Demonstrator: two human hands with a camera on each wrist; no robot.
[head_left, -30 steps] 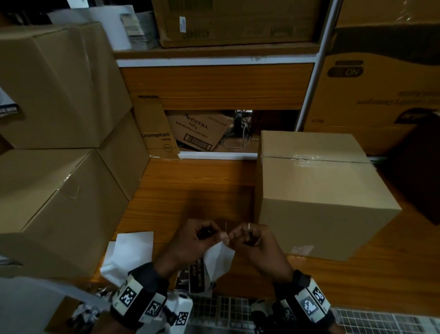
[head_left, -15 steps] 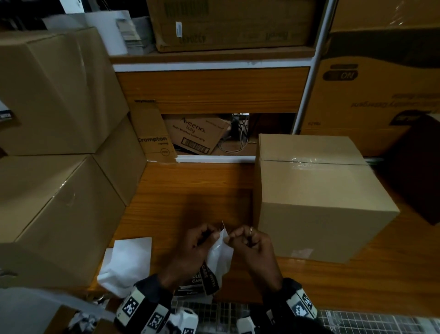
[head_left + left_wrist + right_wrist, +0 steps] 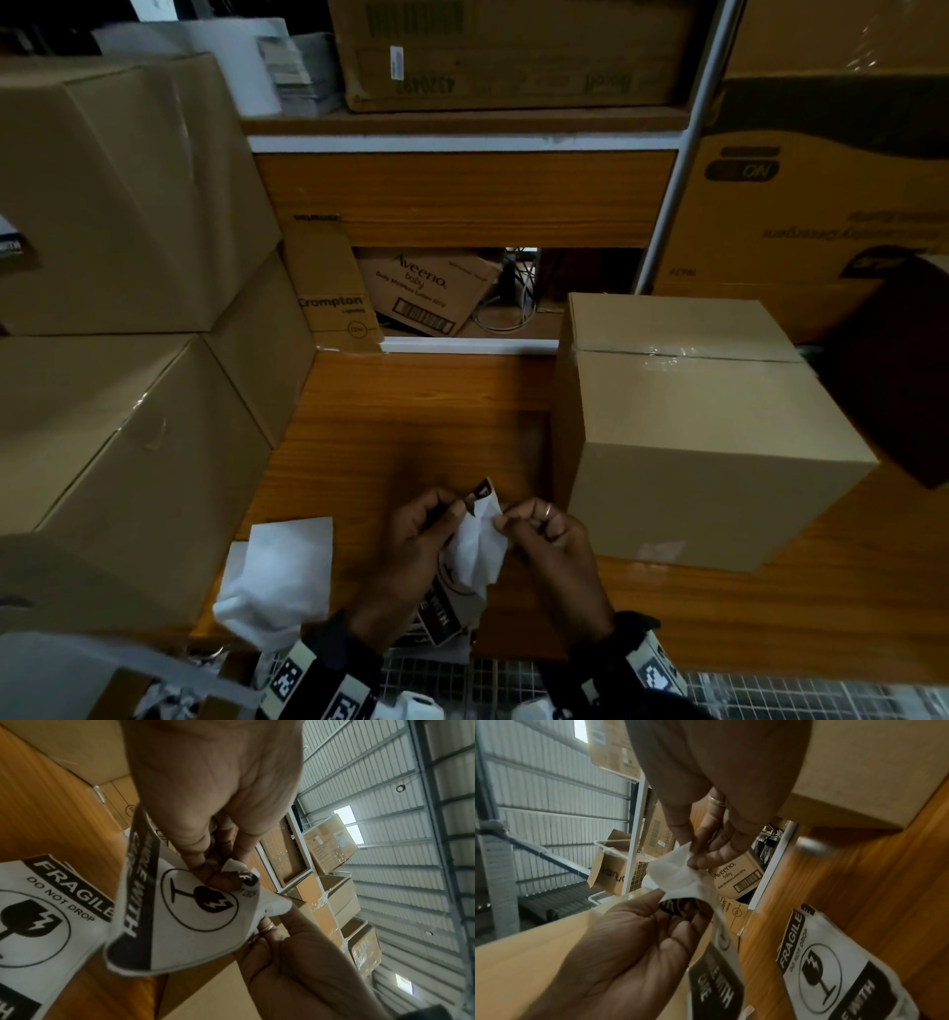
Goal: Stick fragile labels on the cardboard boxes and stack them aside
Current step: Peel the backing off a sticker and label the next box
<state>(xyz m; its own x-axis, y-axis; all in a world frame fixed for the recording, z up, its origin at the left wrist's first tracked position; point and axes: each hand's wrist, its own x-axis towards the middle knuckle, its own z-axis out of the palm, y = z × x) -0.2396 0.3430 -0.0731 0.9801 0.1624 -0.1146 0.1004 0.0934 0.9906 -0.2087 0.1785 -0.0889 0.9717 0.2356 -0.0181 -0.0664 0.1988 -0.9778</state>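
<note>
Label [image 3: 475,552] pinched at its top corner between left hand [image 3: 411,545] and right hand [image 3: 552,545], hung lengthwise below; box [image 3: 693,437] just beyond right hand, nearer it.

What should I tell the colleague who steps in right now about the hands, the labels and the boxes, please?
Left hand: pinches the peeled corner of the fragile label.
Right hand: pinches the white backing paper at the same corner.
Things: a spare fragile label lies on the wooden table; the taped cardboard box stands to the right, no label visible on it; two cardboard boxes are stacked at left.
Done: peeling begun.
Left: finish peeling, stick the label, stack the box aside.
</note>
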